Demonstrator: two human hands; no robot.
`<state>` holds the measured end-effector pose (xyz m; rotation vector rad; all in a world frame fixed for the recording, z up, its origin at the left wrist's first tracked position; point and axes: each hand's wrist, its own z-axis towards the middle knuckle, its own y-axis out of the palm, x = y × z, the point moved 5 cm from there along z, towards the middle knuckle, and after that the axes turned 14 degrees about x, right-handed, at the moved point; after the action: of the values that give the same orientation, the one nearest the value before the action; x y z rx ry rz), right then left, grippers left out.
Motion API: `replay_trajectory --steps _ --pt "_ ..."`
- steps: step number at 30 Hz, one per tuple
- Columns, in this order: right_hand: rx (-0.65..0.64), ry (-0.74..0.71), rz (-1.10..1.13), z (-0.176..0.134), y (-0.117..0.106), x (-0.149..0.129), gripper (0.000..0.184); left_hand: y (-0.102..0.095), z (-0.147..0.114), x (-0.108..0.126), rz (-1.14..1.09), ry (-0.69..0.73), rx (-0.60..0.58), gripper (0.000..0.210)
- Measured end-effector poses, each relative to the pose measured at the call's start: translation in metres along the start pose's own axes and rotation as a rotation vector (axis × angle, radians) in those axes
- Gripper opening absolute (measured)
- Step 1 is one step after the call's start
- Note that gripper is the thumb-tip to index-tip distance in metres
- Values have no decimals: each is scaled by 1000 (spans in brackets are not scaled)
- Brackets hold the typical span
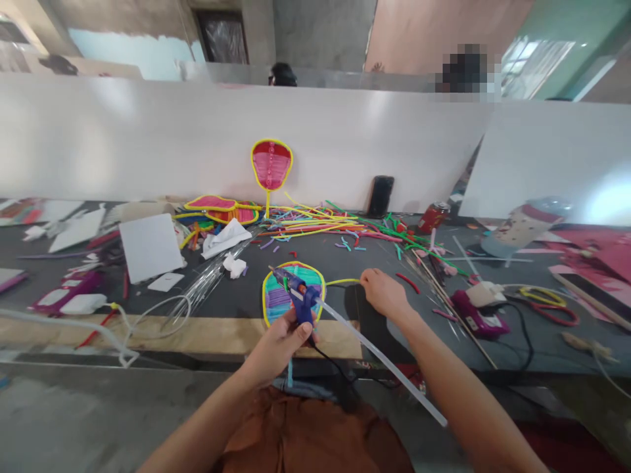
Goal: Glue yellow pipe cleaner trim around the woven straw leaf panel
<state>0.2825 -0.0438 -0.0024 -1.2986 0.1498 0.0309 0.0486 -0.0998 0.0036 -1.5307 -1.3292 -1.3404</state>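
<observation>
My left hand (290,332) is wrapped round the grip of a blue hot glue gun (302,295), whose nozzle points up and to the left. A long clear glue stick (384,358) runs out of its back end. Under the gun lies a fan shape (271,309) of teal and purple strips with a yellow fuzzy rim, partly hidden. My right hand (382,292) pinches the end of a yellow pipe cleaner (344,282) stretching from the right side of that rim. A finished-looking pink and red fan (271,164) with a yellow rim leans on the white panel behind.
Loose pipe cleaners (315,222) pile up at the back. A black phone (381,196) and a red can (434,217) stand there too. Purple power strips (478,315) with cords, scissors (547,305), white paper (150,246) and a clear jar (522,226) lie around.
</observation>
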Motion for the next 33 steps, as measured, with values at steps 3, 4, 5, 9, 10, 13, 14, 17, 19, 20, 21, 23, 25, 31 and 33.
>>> replay_trajectory --steps 3,4,5,9,10,13,14,17,19,20,21,23,25,31,33 --pt "48 65 -31 19 -2 11 23 0 -3 -3 5 13 -18 46" --pt "59 83 -40 24 -3 15 23 0 -3 -3 9 17 -24 45" --pt "70 102 -50 28 -5 20 23 0 -3 -3 16 22 -33 44" --pt "143 193 -80 33 -18 45 26 0 -1 0 30 34 -46 44" --pt "166 214 -77 33 -21 50 28 2 0 0 28 35 -47 44" --pt "217 221 -13 34 -25 56 27 10 3 0 0 14 -56 46" --pt "234 199 26 34 -24 53 26 14 4 -1 -13 3 -61 48" --pt "294 84 160 27 -21 30 34 24 8 -3 -30 -5 -58 50" --pt "315 -7 284 13 -20 8 37 28 11 -2 -25 17 -44 50" --pt "313 -61 369 3 -21 -5 36 29 12 -2 -23 27 -30 50" --pt "309 -134 613 -9 -23 -18 38 30 14 -1 -21 33 -11 49" --pt "270 -130 987 -32 -27 -35 48 29 17 0 -22 40 39 47" --pt "295 9 1291 -48 -30 -41 51 29 20 1 -18 38 75 46" --pt "437 319 1713 -57 -24 -45 15 40 22 4 -115 7 128 47" --pt "512 347 1756 -59 -23 -45 13 45 22 4 -273 -43 101 51"
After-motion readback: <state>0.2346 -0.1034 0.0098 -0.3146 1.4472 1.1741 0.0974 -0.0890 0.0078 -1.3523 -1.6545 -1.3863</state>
